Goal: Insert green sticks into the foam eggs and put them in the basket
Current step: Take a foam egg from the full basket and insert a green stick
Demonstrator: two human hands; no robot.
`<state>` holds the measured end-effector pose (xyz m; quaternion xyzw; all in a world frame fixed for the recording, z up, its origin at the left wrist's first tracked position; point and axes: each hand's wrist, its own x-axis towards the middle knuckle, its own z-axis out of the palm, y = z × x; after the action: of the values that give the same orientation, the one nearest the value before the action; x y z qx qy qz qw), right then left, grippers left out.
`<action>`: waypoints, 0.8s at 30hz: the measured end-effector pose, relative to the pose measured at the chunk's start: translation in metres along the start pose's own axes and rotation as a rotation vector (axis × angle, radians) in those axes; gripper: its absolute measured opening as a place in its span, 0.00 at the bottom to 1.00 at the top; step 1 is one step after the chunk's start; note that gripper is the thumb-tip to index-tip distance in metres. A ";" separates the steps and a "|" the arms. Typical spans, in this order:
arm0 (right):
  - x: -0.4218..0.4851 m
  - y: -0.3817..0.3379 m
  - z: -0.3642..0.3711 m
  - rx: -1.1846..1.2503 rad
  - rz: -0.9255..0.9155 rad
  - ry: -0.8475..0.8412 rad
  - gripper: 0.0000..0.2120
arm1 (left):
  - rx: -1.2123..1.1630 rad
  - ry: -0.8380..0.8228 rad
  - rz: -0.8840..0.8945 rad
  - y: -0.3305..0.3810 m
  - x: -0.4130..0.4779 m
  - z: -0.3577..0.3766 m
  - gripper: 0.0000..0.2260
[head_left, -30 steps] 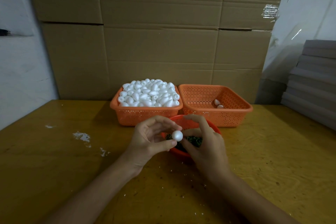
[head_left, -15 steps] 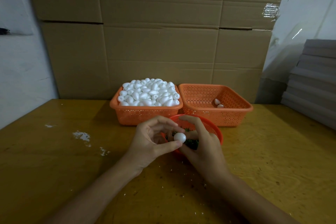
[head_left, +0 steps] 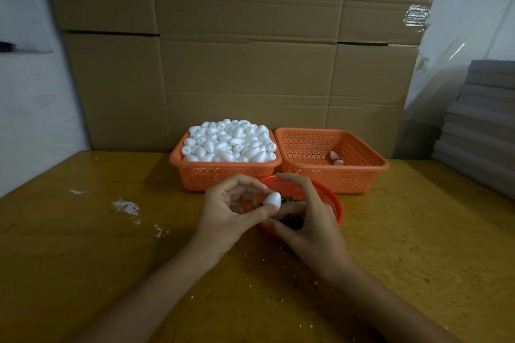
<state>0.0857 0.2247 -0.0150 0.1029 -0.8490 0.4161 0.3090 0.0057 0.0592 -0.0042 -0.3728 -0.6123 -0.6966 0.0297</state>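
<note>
My left hand (head_left: pixel 228 214) pinches a white foam egg (head_left: pixel 272 200) between thumb and fingertips, just over the near rim of a round red bowl (head_left: pixel 330 203) holding green sticks (head_left: pixel 292 221). My right hand (head_left: pixel 309 225) curls over that bowl, its fingers meeting the egg; whether it holds a stick is hidden. Behind stand two orange baskets: the left basket (head_left: pixel 211 172) is heaped with several white foam eggs (head_left: pixel 228 142), and the right basket (head_left: pixel 362 172) holds two eggs (head_left: pixel 335 158).
The yellow wooden table (head_left: pixel 111 259) carries white foam crumbs (head_left: pixel 126 207) at the left. Large cardboard boxes (head_left: pixel 245 50) stand as a wall behind the baskets. A stack of grey sheets (head_left: pixel 482 125) rises at the right edge.
The egg has turned in my left fingers from end-on to side-on. My right hand stays curled over the red bowl, with its fingers shifted closer to the egg.
</note>
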 end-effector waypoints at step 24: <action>0.001 0.001 -0.003 0.025 -0.026 0.155 0.21 | -0.095 0.099 -0.076 -0.002 0.002 -0.007 0.20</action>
<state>0.0857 0.2273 -0.0138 0.0852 -0.8160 0.4292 0.3778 -0.0003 0.0543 -0.0041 -0.3152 -0.5902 -0.7430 0.0160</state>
